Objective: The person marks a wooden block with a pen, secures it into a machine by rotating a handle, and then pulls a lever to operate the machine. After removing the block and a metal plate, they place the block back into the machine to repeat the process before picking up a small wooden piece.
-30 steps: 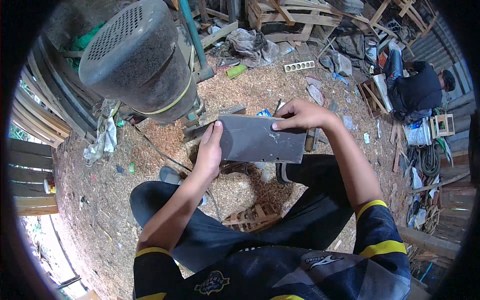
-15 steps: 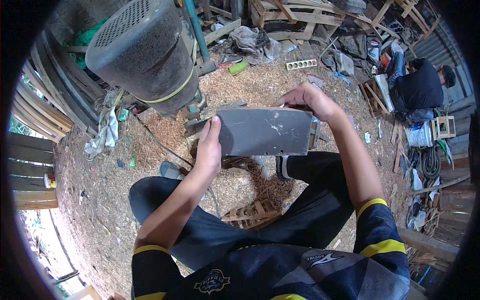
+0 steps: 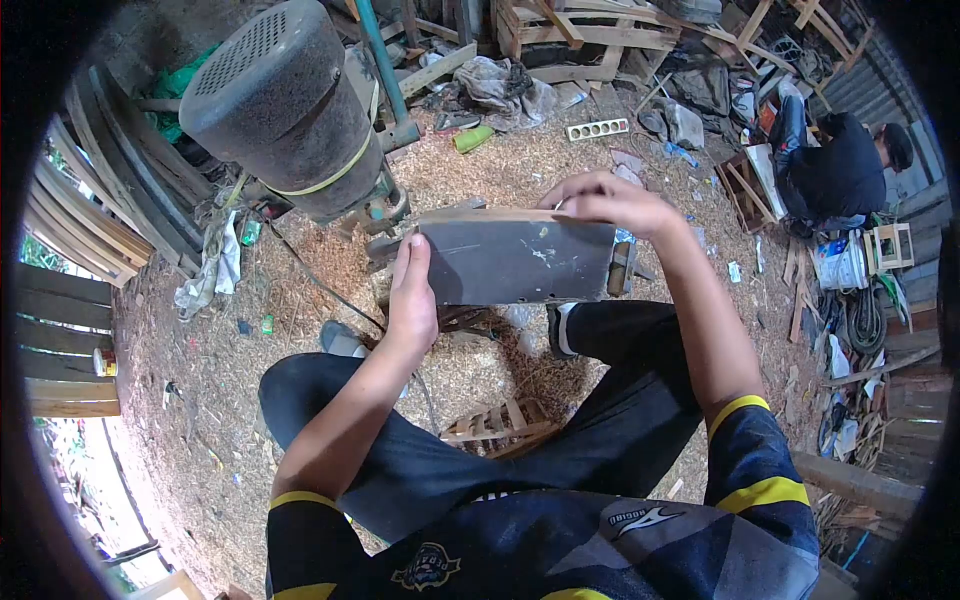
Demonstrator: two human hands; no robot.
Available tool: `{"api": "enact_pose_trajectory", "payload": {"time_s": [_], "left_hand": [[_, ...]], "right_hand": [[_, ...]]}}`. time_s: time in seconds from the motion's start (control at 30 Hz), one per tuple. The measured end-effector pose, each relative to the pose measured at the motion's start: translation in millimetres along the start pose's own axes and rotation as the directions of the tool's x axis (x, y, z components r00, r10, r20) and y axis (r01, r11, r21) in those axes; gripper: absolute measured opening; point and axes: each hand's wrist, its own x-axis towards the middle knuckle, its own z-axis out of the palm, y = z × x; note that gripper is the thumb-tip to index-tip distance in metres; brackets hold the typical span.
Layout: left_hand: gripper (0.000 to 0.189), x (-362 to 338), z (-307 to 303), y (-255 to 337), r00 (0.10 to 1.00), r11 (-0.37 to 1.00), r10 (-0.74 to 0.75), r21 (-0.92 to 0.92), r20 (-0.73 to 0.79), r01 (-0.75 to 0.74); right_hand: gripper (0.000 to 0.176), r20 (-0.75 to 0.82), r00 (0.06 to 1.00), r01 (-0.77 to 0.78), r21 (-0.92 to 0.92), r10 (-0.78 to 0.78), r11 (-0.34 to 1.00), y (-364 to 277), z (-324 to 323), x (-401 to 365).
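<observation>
A dark grey board (image 3: 515,265) with white scuffs and a pale wooden top edge is tilted up in front of my knees. My left hand (image 3: 412,305) grips its left end, thumb lying on the dark face and the other fingers hidden behind. Along the top edge, toward the right end, is my right hand (image 3: 620,208). Its fingers are bent and pinched together; what they hold, if anything, is too small to make out. Rough timber of a low support (image 3: 620,270) shows behind and below the board.
A large dark motor housing (image 3: 290,115) with a yellow band stands at front left. Curved wooden strips (image 3: 85,220) lean at the left. A power strip (image 3: 597,130) lies on the shavings-covered ground (image 3: 240,370). Another person (image 3: 840,170) sits at the far right.
My right hand has come down and left along the board's top edge, fingers now closer to it. The board and my left hand have shifted slightly left in view.
</observation>
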Motion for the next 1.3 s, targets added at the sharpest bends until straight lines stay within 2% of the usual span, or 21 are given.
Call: {"api": "enact_pose_trajectory", "payload": {"time_s": [0.03, 0.13, 0.17, 0.27, 0.3, 0.4, 0.43, 0.5, 0.6, 0.63, 0.67, 0.73, 0.77, 0.8, 0.87, 0.97, 1.07, 1.1, 1.2, 1.23, 1.3], "left_hand": [[0.057, -2.6, 0.5, -1.0, 0.999, 0.998, 0.048, 0.047, -0.006, -0.048], [0.058, -8.8, 1.4, -4.0, 0.987, 0.975, 0.161, 0.161, -0.018, -0.156], [0.058, -8.7, -1.2, -7.3, 0.984, 0.969, 0.177, 0.180, -0.023, -0.171], [0.057, -10.6, -5.1, -16.3, 0.977, 0.957, 0.214, 0.207, -0.028, -0.203], [0.057, -10.9, -4.5, -17.6, 0.975, 0.955, 0.222, 0.209, -0.029, -0.212], [0.055, -12.2, -3.7, -16.0, 0.976, 0.934, 0.219, 0.290, -0.005, -0.208], [0.056, -11.4, -2.6, -13.9, 0.975, 0.929, 0.223, 0.302, 0.009, -0.215], [0.056, -9.2, -0.6, -9.8, 0.972, 0.917, 0.234, 0.324, 0.034, -0.232], [0.061, 4.9, -6.1, -13.0, 0.979, 0.887, 0.198, 0.416, 0.055, -0.202], [0.068, 4.4, -3.3, -14.4, 0.994, 0.889, 0.108, 0.451, -0.034, -0.081], [0.073, 6.3, -0.8, -21.9, 0.992, 0.902, 0.107, 0.427, -0.070, -0.067], [0.072, 20.2, -36.7, -86.7, 0.986, 0.912, -0.061, 0.392, -0.154, 0.117], [0.071, 24.8, -46.2, -97.4, 0.999, 0.656, -0.036, 0.754, 0.032, 0.000], [0.057, 25.9, -43.2, -101.8, 0.991, 0.599, -0.123, 0.800, 0.055, 0.029], [0.061, 16.2, -39.0, -109.1, 0.981, 0.414, -0.123, 0.906, 0.153, -0.090], [0.072, 26.9, -48.4, -110.6, 0.925, 0.034, 0.029, 0.924, 0.379, -0.380], [0.082, 33.9, -52.8, -111.7, 0.963, -0.034, -0.073, 0.965, 0.258, -0.261], [0.091, 37.1, -53.3, -113.6, 0.969, -0.086, -0.152, 0.975, 0.193, -0.207], [0.096, 46.4, -61.9, -126.7, 0.948, -0.189, -0.274, 0.957, 0.163, -0.220], [0.100, 46.3, -63.8, -128.6, 0.950, -0.218, -0.274, 0.953, 0.149, -0.213], [0.099, 48.6, -70.0, -130.6, 0.955, -0.176, -0.236, 0.959, 0.179, -0.223]], "right_hand": [[0.051, 0.032, 0.999, 0.004, -0.117, 0.000, 0.993, -1.9, 0.7, -1.8], [0.050, 0.029, 0.995, 0.093, -0.013, -0.092, 0.996, -20.0, 19.9, -9.9], [0.052, 0.004, 0.996, 0.093, -0.048, -0.093, 0.995, -25.0, 24.3, -10.3], [0.056, 0.026, 0.980, 0.186, -0.486, -0.198, 0.854, -34.1, 29.7, -7.3], [0.054, -0.001, 0.980, 0.162, -0.571, -0.198, 0.805, -42.8, 35.9, -8.6], [0.055, 0.002, 0.994, 0.087, -0.598, -0.107, 0.797, -45.3, 48.9, 0.5], [0.054, -0.001, 0.984, 0.154, -0.513, -0.180, 0.845, -37.0, 53.4, 4.6], [0.053, 0.006, 0.992, 0.112, -0.529, -0.128, 0.841, -32.1, 57.4, 14.5], [0.048, -0.034, 0.995, 0.057, -0.580, -0.094, 0.812, -30.6, 53.2, 23.9], [0.047, -0.046, 0.993, 0.055, -0.613, -0.105, 0.788, -22.2, 47.4, 29.3], [0.047, -0.056, 0.992, 0.052, -0.647, -0.116, 0.760, -15.7, 41.3, 34.2], [0.040, -0.142, 0.980, 0.004, -0.696, -0.143, 0.718, -10.8, 31.7, 40.8], [0.039, -0.181, 0.967, -0.002, -0.711, -0.179, 0.703, -6.2, 27.5, 44.8], [0.037, -0.218, 0.952, -0.009, -0.724, -0.216, 0.689, -0.2, 23.8, 49.8], [0.035, -0.269, 0.944, -0.060, -0.712, -0.192, 0.700, 16.6, 22.3, 62.2], [0.034, -0.334, 0.929, -0.116, -0.675, -0.161, 0.729, 32.1, 28.3, 81.7], [0.034, -0.322, 0.939, -0.149, -0.692, -0.118, 0.706, 44.9, 40.0, 105.5], [0.032, -0.309, 0.947, -0.159, -0.698, -0.094, 0.698, 42.0, 44.0, 111.4], [0.033, -0.258, 0.956, -0.108, -0.750, -0.138, 0.653, 38.6, 50.7, 128.1], [0.033, -0.237, 0.962, -0.093, -0.749, -0.134, 0.656, 37.8, 51.7, 133.4], [0.034, -0.206, 0.971, -0.074, -0.746, -0.123, 0.661, 38.1, 52.0, 140.6]]}}
